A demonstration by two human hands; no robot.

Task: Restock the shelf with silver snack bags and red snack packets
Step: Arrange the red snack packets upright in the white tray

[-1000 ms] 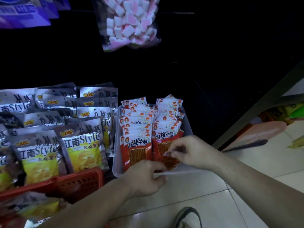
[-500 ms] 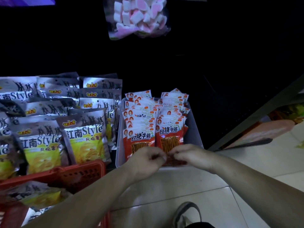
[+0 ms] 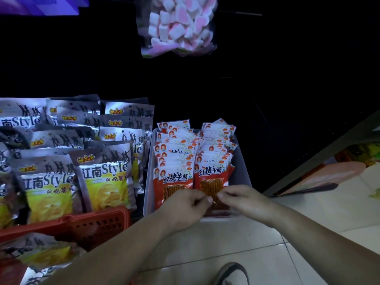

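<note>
Two rows of red snack packets (image 3: 174, 177) stand upright in a clear plastic bin (image 3: 242, 161) on the low shelf. Both my hands are at the front of the right row. My left hand (image 3: 185, 206) and my right hand (image 3: 244, 200) pinch the lower edge of the front red packet (image 3: 211, 182), thumbs nearly meeting. Silver snack bags (image 3: 102, 177) with yellow fronts stand in rows to the left of the bin. What lies under my hands is hidden.
A red plastic basket (image 3: 88, 225) at the lower left holds more silver bags (image 3: 41, 254). A bag of pink and white marshmallows (image 3: 176, 25) hangs above. The shelf's metal frame (image 3: 320, 155) runs diagonally at right. White floor tiles and my shoe (image 3: 232, 274) lie below.
My hands have drawn together at the bottom of the front right red packet; the left hand rose from the bin's front edge to meet the right. The view shifted slightly.
</note>
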